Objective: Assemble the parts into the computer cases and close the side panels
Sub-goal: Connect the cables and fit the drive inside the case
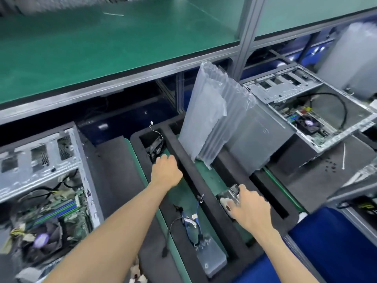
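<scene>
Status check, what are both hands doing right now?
Left hand reaching at fan in foam tray. Right hand gripping hard drive. Nothing blocking.

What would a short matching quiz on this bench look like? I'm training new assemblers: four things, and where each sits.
Things:
1. left hand
2. right hand
3. air-cushion bag
4. cables

Places:
A. standing upright in the foam tray's right slot
B. on the hard drive
C. lying in the left slot, near end
D. at the fan, left slot's far end

Pairs: 1-D, 2-B, 3-A, 4-C
</scene>
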